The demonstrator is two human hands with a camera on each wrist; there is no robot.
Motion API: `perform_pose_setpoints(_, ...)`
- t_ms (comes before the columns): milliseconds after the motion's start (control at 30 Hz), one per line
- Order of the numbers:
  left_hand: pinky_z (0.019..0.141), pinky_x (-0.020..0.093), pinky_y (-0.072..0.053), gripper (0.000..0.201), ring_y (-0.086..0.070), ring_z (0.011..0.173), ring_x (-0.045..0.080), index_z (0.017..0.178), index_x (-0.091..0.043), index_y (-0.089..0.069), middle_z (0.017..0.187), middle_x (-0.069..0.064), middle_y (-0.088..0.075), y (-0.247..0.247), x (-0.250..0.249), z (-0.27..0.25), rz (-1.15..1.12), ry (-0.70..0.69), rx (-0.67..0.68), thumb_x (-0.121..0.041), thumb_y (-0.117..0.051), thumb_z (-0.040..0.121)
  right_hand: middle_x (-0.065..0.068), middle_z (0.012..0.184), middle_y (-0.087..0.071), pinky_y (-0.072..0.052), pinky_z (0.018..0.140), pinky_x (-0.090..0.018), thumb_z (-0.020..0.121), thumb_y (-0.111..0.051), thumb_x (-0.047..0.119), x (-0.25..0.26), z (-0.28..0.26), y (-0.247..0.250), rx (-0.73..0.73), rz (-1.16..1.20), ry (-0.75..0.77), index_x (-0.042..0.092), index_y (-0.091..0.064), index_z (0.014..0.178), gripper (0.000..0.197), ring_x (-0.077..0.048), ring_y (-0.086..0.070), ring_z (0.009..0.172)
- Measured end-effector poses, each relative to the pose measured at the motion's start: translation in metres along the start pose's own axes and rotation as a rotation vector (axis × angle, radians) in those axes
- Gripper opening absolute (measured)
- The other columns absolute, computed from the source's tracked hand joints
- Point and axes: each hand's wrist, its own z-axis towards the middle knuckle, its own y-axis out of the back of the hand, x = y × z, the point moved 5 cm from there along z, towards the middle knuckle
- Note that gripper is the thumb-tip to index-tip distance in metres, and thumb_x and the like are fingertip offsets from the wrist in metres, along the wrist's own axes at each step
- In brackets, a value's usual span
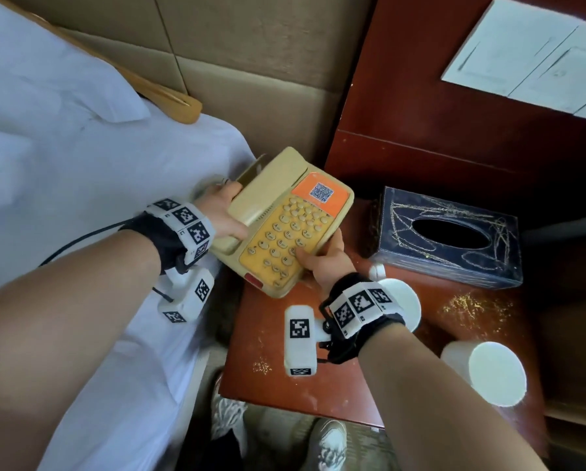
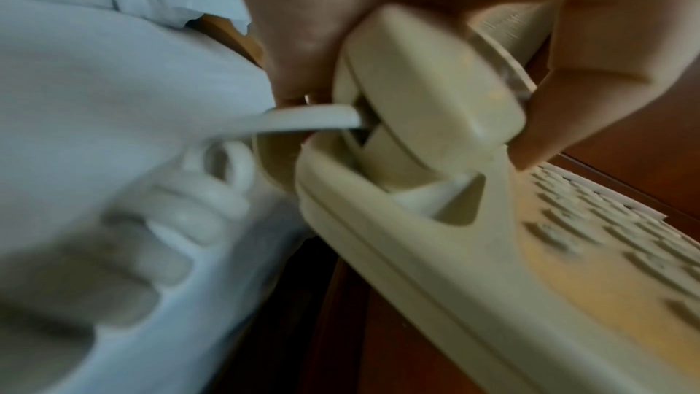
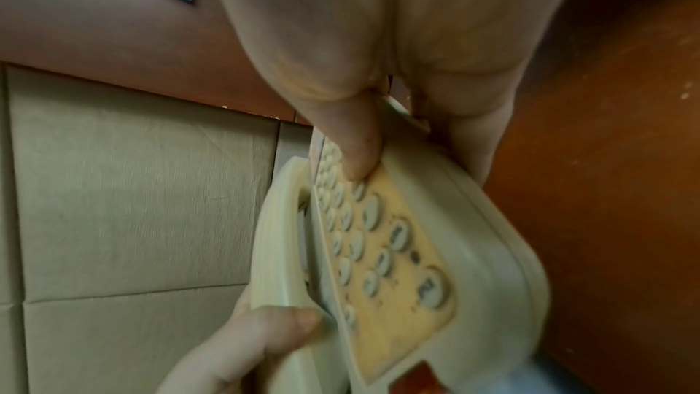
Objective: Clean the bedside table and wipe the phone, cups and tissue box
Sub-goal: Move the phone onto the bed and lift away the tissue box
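A beige desk phone (image 1: 286, 220) with an orange keypad and a QR sticker is lifted and tilted over the left edge of the red-brown bedside table (image 1: 325, 379). My left hand (image 1: 221, 215) grips the handset (image 2: 428, 95) and the phone's left side, thumb on top. My right hand (image 1: 325, 258) holds the phone's right edge, its thumb (image 3: 360, 143) on the keypad and its fingers underneath. A coiled cord (image 2: 197, 199) hangs blurred over the bedsheet. A dark blue tissue box (image 1: 449, 237) stands at the back right. One white cup (image 1: 487, 372) lies on its side at the right; another cup (image 1: 403, 302) is partly hidden by my right wrist.
Yellowish crumbs (image 1: 471, 309) are scattered on the tabletop near the tissue box and at the front left. A bed with white sheets (image 1: 80, 164) is close on the left. A padded headboard (image 1: 250, 62) and a wall switch panel (image 1: 529, 56) rise behind.
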Motion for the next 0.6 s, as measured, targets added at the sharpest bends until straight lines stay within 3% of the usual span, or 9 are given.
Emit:
perform_pose_setpoints(133, 0.087, 0.035, -0.043, 0.076, -0.049, 0.111, 0.029, 0.134, -0.015, -0.034, 0.125, 0.011, -0.045, 0.032, -0.003, 0.019, 0.158, -0.061, 0.030, -0.013, -0.074, 0.070, -0.001, 0.109, -0.059, -0.056, 0.076, -0.038, 0.080, -0.063, -0.008, 0.005, 0.006, -0.020, 0.025, 0.156, -0.044, 0.026, -0.021, 0.137, 0.079, -0.028, -0.059, 0.108)
perform_pose_setpoints(267, 0.097, 0.040, -0.042, 0.072, -0.048, 0.115, 0.031, 0.131, -0.016, -0.036, 0.127, 0.011, -0.043, 0.061, 0.003, 0.034, 0.269, -0.060, 0.067, -0.015, -0.075, 0.070, -0.006, 0.119, -0.054, -0.053, 0.081, -0.033, 0.078, -0.065, -0.009, 0.015, 0.014, -0.046, 0.031, 0.243, -0.086, 0.019, -0.019, 0.131, 0.076, -0.027, -0.056, 0.112)
perform_pose_setpoints(367, 0.100, 0.041, -0.040, 0.073, -0.044, 0.118, 0.031, 0.132, -0.014, -0.035, 0.131, 0.012, -0.038, 0.077, 0.019, 0.045, 0.310, -0.047, 0.077, -0.014, -0.074, 0.071, -0.009, 0.123, -0.053, -0.051, 0.092, -0.039, 0.074, -0.071, -0.006, 0.012, 0.027, -0.072, 0.011, 0.229, -0.106, 0.017, -0.021, 0.127, 0.077, -0.028, -0.055, 0.115)
perform_pose_setpoints(500, 0.099, 0.038, -0.039, 0.077, -0.043, 0.121, 0.030, 0.135, -0.013, -0.034, 0.135, 0.012, -0.038, 0.098, 0.045, 0.057, 0.397, -0.033, 0.074, -0.018, -0.076, 0.070, 0.002, 0.103, -0.053, -0.048, 0.097, -0.044, 0.070, -0.074, -0.004, 0.002, 0.041, -0.111, 0.002, 0.224, -0.125, 0.019, -0.022, 0.119, 0.075, -0.027, -0.055, 0.114)
perform_pose_setpoints(600, 0.100, 0.036, -0.038, 0.084, -0.042, 0.123, 0.029, 0.139, -0.014, -0.031, 0.138, 0.011, -0.039, 0.110, 0.060, 0.065, 0.461, -0.039, 0.083, -0.021, -0.077, 0.070, 0.003, 0.101, -0.048, -0.046, 0.097, -0.032, 0.071, -0.076, 0.002, -0.002, 0.047, -0.134, -0.012, 0.151, -0.137, 0.013, -0.021, 0.123, 0.076, -0.019, -0.052, 0.107)
